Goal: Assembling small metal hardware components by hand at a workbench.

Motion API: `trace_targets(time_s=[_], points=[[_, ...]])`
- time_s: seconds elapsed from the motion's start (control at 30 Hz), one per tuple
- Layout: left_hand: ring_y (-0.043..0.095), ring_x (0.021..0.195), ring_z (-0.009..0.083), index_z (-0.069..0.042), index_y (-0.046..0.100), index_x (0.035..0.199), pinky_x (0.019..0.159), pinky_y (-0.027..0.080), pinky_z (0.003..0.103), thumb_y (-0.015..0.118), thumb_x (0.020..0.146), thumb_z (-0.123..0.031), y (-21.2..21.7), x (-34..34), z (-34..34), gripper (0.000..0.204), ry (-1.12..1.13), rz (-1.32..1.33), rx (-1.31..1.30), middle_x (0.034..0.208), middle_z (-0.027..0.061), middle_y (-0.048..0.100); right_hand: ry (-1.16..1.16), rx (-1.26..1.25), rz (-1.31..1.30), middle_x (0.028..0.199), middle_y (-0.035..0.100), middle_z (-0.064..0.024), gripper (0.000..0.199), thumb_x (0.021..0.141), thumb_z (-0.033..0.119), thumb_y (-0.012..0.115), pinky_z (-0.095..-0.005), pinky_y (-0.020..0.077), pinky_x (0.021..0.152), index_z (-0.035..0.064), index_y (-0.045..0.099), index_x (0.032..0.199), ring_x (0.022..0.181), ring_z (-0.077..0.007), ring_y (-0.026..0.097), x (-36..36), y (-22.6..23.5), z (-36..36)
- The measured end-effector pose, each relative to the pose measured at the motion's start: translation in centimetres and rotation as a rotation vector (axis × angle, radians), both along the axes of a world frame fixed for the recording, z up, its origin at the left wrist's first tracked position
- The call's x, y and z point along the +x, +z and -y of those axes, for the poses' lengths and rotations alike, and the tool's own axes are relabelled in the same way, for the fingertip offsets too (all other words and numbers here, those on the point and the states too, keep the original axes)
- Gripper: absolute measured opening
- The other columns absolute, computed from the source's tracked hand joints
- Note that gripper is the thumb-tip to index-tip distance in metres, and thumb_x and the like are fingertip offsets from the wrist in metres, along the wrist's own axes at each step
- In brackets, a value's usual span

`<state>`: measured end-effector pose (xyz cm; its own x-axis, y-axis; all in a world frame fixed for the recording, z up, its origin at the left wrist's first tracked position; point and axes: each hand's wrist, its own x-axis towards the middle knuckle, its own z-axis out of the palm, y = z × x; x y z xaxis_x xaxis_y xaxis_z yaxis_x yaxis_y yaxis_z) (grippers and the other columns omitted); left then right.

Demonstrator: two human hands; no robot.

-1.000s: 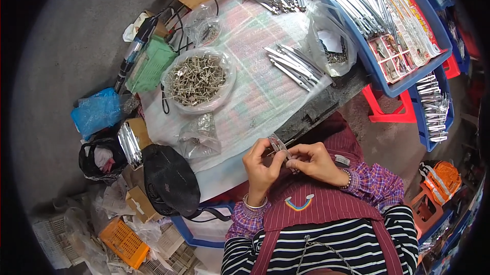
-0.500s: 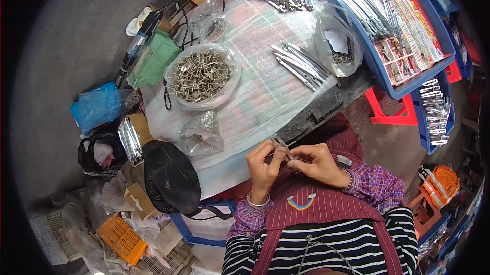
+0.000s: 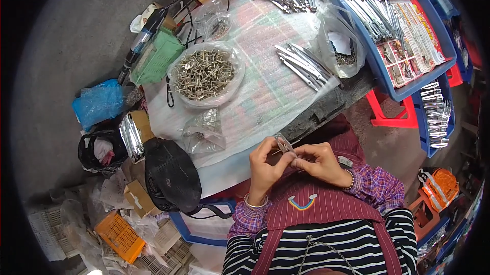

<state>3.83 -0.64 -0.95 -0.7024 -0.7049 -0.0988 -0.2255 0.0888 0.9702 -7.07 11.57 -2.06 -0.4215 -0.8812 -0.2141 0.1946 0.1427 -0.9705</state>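
Silvery metal piece [image 3: 285, 145] sits between the person's hands, partly hidden by fingers, just off the near edge of the sheeted table [image 3: 255, 45]. On the table, in the head view, stand a bag-lined bowl [image 3: 240, 78] of metal pins [image 3: 204, 73], a small clear bag [image 3: 208, 139] and long metal strips [image 3: 303, 65]; a blue tray [image 3: 424, 84] lies beyond, to the right. Left hand [image 3: 266, 166] and right hand [image 3: 322, 164] meet, fingers bent, thumbs nearly touching, both pinching the piece before the maroon apron [image 3: 326, 211].
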Motion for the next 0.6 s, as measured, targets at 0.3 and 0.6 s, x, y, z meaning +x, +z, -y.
trace_targets(time_s=[0.3,0.6], points=[[0.048,0.057,0.0103,0.003,0.059,0.070,0.052,0.037,0.024,0.066,0.077,-0.008,0.74,0.61,0.26,0.015,-0.039,-0.013,0.020,0.066,0.0049,0.055,0.016,-0.035,-0.019,0.070,0.066,-0.0090,0.020,0.077,0.006,0.069,-0.0218,0.0450,0.051,-0.0028,0.066,0.094,0.059,-0.0081,0.060,0.10,0.30,-0.08],[0.051,0.056,0.0122,0.004,0.058,0.075,0.053,0.039,0.025,0.067,0.077,-0.008,0.11,0.11,0.27,0.015,-0.012,-0.047,-0.089,0.063,0.0069,0.054,0.011,0.022,0.008,0.069,0.066,-0.0087,0.020,0.077,0.006,0.069,-0.0220,0.0460,0.051,-0.0027,0.066,0.095,0.059,-0.0080,0.060,0.13,-0.23,-0.35]])
